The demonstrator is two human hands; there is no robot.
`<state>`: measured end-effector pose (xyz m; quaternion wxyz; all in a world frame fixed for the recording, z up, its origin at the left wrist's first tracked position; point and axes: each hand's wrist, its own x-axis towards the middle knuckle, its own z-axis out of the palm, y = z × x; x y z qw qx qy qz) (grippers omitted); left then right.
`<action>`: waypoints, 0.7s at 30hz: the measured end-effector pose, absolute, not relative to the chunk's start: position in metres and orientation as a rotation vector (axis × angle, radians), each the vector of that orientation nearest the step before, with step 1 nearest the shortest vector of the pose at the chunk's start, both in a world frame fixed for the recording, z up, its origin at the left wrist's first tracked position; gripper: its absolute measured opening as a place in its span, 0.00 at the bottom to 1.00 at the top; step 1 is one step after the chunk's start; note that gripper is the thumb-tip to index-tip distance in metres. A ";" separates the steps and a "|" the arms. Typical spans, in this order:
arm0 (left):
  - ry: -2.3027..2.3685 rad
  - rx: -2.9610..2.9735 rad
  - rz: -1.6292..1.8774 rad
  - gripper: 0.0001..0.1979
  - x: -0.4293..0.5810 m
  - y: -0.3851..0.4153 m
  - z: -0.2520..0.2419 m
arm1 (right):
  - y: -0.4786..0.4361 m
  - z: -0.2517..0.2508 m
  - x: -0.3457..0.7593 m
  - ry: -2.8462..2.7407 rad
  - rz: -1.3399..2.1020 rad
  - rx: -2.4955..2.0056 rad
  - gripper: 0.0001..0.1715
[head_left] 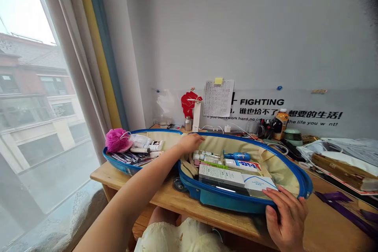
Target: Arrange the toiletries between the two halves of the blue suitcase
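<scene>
An open blue hard-shell suitcase [224,201] with a cream lining lies flat on the desk, its two halves side by side. My left hand [190,143] rests palm down on the lining near the far edge, where the halves meet, holding nothing. My right hand [285,214] lies on the near rim of the right half, its fingertips close to a white and blue box [260,183]. That half also holds a white and green box [221,175], a white tube [242,165] and a blue bottle [238,156]. A pink bath puff [118,140] sits in the left half.
The wooden desk [165,197] extends past the suitcase. Behind it stand a juice bottle [280,124], a green lidded container [292,137] and charging cables [215,128]. Papers and bags [336,161] lie at the right, with a purple strap [339,212] nearby. A curtained window is at the left.
</scene>
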<state>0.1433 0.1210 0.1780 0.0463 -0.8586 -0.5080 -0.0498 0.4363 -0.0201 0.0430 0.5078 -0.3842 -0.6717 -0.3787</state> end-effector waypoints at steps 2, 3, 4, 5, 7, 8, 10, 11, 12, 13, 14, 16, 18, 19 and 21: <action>-1.696 -2.467 -0.201 0.24 0.111 0.127 0.186 | -0.020 0.043 0.436 -1.619 -0.912 -0.926 0.14; -1.775 -2.388 -0.194 0.24 0.090 0.129 0.189 | -0.020 0.043 0.436 -1.621 -0.913 -0.925 0.14; -1.851 -2.314 -0.165 0.23 0.069 0.131 0.190 | -0.021 0.043 0.436 -1.623 -0.913 -0.923 0.14; -1.915 -2.254 -0.119 0.21 0.046 0.130 0.189 | -0.021 0.043 0.436 -1.625 -0.912 -0.921 0.14; -2.015 -2.168 0.012 0.14 0.002 0.126 0.184 | -0.020 0.043 0.436 -1.628 -0.911 -0.919 0.14; -2.052 -2.135 0.085 0.12 -0.017 0.122 0.180 | -0.020 0.042 0.436 -1.629 -0.912 -0.920 0.14; -2.100 -2.082 0.214 0.12 -0.048 0.113 0.171 | -0.020 0.041 0.437 -1.621 -0.910 -0.929 0.14; -2.113 -2.062 0.266 0.13 -0.059 0.109 0.167 | -0.020 0.040 0.437 -1.617 -0.908 -0.937 0.14; -2.119 -2.049 0.307 0.12 -0.068 0.105 0.163 | -0.019 0.039 0.438 -1.616 -0.905 -0.945 0.14; -2.118 -2.044 0.340 0.12 -0.074 0.103 0.160 | -0.019 0.038 0.438 -1.620 -0.900 -0.954 0.14; -2.110 -2.047 0.365 0.14 -0.078 0.101 0.157 | -0.019 0.038 0.439 -1.625 -0.895 -0.963 0.14; -2.079 -2.067 0.399 0.19 -0.081 0.100 0.153 | -0.019 0.037 0.439 -1.629 -0.881 -0.973 0.15; -2.040 -2.090 0.416 0.20 -0.082 0.101 0.152 | -0.020 0.038 0.438 -1.615 -0.868 -0.966 0.14; -2.022 -2.099 0.419 0.19 -0.081 0.101 0.151 | -0.020 0.039 0.437 -1.607 -0.864 -0.957 0.14; -1.995 -2.112 0.416 0.18 -0.081 0.101 0.151 | -0.021 0.041 0.435 -1.597 -0.866 -0.942 0.14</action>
